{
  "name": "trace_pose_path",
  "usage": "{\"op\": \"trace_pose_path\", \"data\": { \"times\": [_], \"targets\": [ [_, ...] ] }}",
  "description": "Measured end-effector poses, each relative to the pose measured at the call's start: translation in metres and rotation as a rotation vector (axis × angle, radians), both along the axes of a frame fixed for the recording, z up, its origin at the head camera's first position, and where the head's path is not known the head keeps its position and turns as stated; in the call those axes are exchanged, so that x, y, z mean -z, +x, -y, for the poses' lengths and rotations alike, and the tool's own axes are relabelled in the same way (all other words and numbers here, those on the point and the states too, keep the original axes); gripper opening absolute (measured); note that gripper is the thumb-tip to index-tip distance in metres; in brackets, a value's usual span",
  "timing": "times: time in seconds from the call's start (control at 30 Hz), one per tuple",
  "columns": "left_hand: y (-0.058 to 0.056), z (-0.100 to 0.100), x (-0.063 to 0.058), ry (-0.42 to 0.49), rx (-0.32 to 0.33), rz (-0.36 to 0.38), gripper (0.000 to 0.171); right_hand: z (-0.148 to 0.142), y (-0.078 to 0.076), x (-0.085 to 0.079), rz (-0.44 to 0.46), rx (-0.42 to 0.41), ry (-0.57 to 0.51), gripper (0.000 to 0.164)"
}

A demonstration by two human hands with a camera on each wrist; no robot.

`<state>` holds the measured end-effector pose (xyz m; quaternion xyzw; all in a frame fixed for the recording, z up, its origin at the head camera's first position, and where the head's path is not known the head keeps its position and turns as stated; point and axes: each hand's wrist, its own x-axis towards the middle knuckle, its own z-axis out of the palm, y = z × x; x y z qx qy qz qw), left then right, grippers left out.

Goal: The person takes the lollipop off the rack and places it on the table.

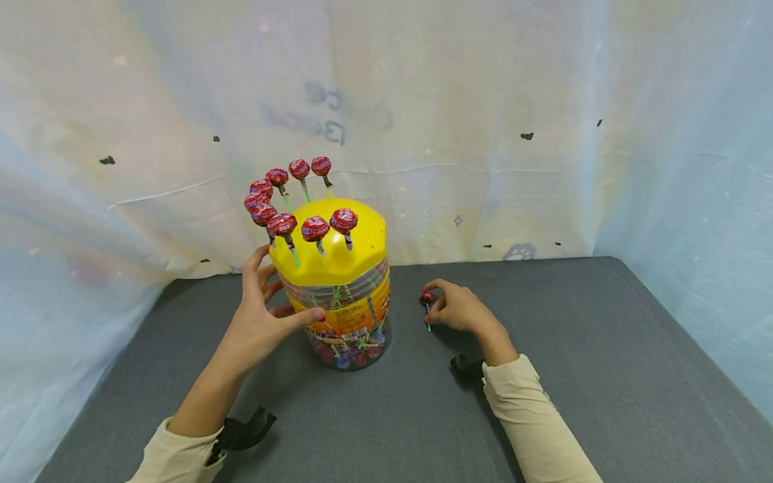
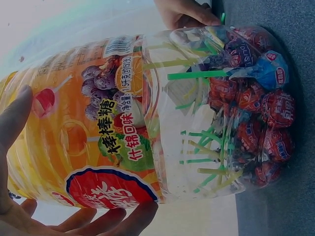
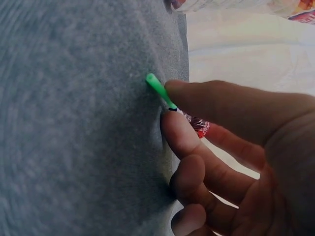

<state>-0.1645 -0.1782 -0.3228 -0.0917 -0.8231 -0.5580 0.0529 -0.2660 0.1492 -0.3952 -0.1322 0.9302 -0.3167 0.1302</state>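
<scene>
A clear plastic jar (image 1: pixel 348 312) with an orange label and a yellow lid (image 1: pixel 368 235) stands upright on the table. Several red-wrapped lollipops (image 1: pixel 315 229) stick up out of the lid, in a curve around its left side. My left hand (image 1: pixel 256 329) grips the jar from the left, thumb across the front and fingers round the far side. Right of the jar, my right hand (image 1: pixel 461 310) pinches another red lollipop (image 1: pixel 427 298) between thumb and index finger. Its green stick (image 3: pixel 158 89) points down close over the table in the right wrist view.
Loose lollipops (image 2: pixel 278 108) with green and yellow sticks fill the bottom of the jar. The dark grey table (image 1: pixel 604 376) ends at a pale hanging sheet (image 1: pixel 435 121) behind. A black strap (image 1: pixel 247 429) hangs at my left wrist, another (image 1: pixel 465 369) at the right.
</scene>
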Motion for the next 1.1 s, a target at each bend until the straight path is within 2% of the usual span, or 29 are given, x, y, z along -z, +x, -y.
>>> {"op": "trace_pose_path", "data": {
  "times": [0.6,1.1],
  "targets": [
    [-0.0002,0.0003,0.0001,0.002,0.001,0.004,0.109,0.0013,-0.0015,0.0028,-0.004,-0.001,-0.016,0.062],
    [0.0002,0.0002,-0.0004,-0.001,0.005,0.000,0.108,0.0008,0.0015,-0.0040,-0.048,-0.010,0.013,0.063]
  ]
}}
